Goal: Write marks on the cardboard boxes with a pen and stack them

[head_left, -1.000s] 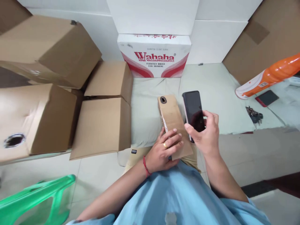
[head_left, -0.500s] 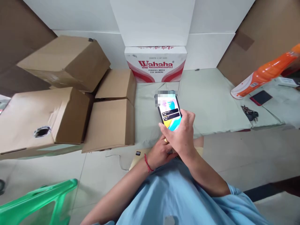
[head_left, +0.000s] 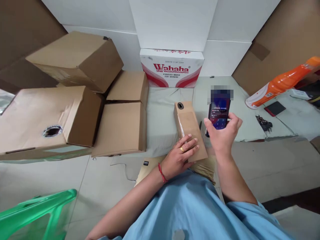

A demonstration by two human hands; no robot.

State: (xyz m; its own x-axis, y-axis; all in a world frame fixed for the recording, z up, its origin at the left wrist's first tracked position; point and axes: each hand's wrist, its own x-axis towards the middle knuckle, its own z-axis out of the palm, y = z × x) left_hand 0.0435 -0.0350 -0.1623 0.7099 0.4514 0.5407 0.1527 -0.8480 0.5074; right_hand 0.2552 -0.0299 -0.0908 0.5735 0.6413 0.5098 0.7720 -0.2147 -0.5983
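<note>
Pale green cloth (head_left: 162,126) covers the work surface. At its left, four brown cartons are grouped: a rear carton (head_left: 75,56), a front carton (head_left: 32,113) with a round hole in its top, and two lower cartons (head_left: 120,125) set one behind the other. A blue shirt (head_left: 155,210) and tan trousers (head_left: 145,170) occupy the near side. A green plastic frame (head_left: 57,196), partly out of view, stands at lower left. The Wahaha box (head_left: 172,73) is positioned at the rear of the cloth, against white panels (head_left: 172,23). An orange bottle (head_left: 280,85) is at the right.

The narrow carton (head_left: 191,123) is centred before the person, far end over the cloth, near end over the trousers. Left hand (head_left: 180,155): fingers extended and slightly spread across the carton's near half; whether the thumb clamps it cannot be determined. Right hand (head_left: 223,135): closed around the lower part of the phone (head_left: 219,111), thumb on one edge, fingers on the other. Phone location: right of the narrow carton, apart from it; screen lit, keypad displayed, upper end pixelated.

Smaller items: a red-edged device (head_left: 275,108) near the bottle, keys (head_left: 264,124) just nearer, a red bracelet (head_left: 162,172) and a ring (head_left: 182,149).
</note>
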